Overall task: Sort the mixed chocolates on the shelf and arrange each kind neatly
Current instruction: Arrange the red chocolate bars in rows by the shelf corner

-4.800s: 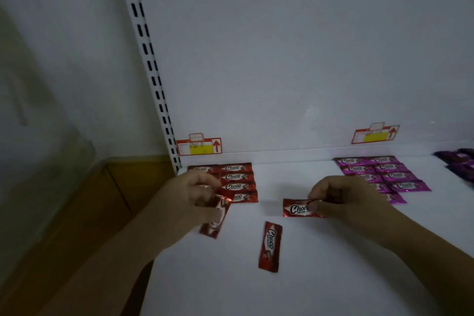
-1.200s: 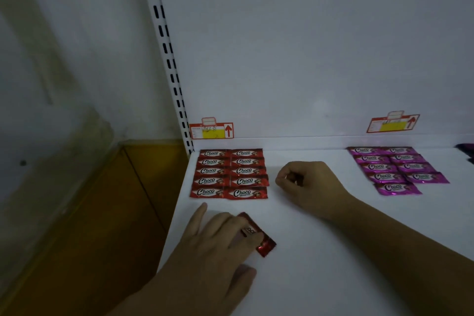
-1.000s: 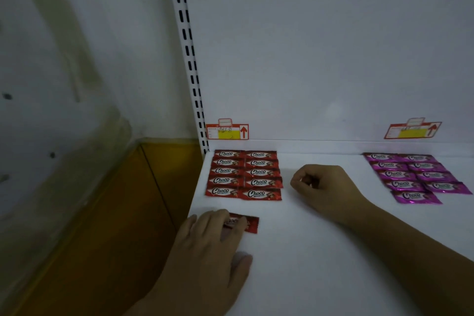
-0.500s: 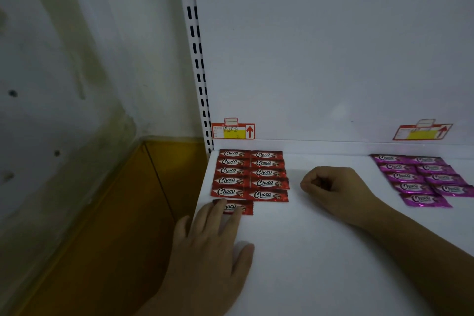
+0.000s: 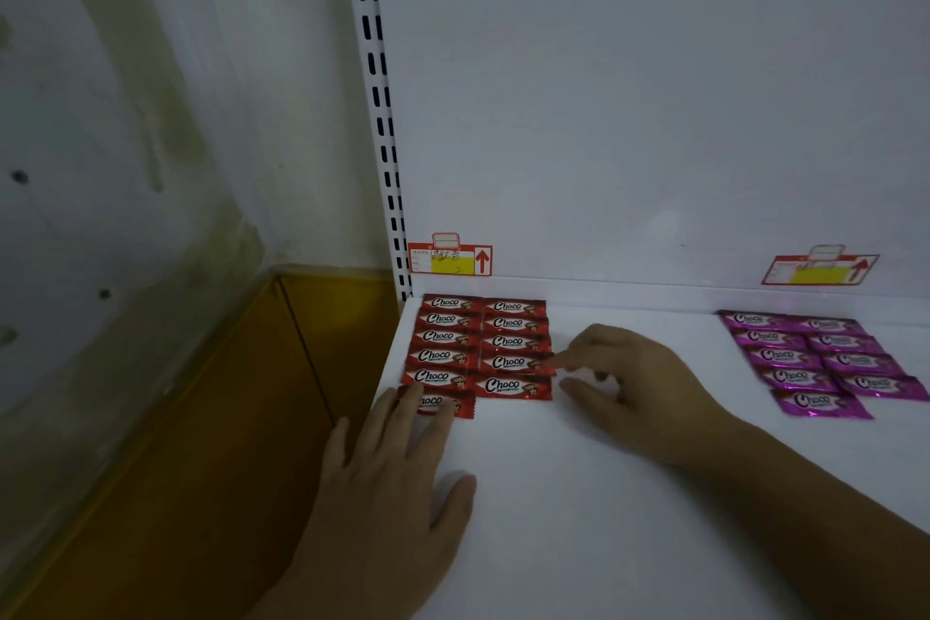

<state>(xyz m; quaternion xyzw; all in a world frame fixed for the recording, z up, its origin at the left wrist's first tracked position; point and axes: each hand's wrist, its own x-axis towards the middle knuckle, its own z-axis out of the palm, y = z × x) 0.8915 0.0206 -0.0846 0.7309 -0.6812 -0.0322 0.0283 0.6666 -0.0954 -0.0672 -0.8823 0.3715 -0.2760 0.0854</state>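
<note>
White shelf [image 5: 604, 509], smooth and matt, meets a plain panel [image 5: 654, 91] with a slotted metal upright [image 5: 382, 116] at its 11 o'clock corner. Half a second ago the right hand was a fist apart from the red bars [image 5: 483, 342]. Now the right hand [image 5: 639, 383] has loosened, and its straight index tip touches the crimped right end of the fourth-row bar; it grips nothing. The left hand [image 5: 392, 483] lies flat, its straight fingers pressing the loose bar [image 5: 438, 402]. That bar, slanted a second ago, now sits square just below the left column. The red bars are glossy foil rectangles in two columns of five. Pink bars [image 5: 820, 363] of the same shape lie at 3 o'clock, well apart. Red-and-yellow tags [image 5: 449, 259] sit on the panel at 12 o'clock of each block.
</note>
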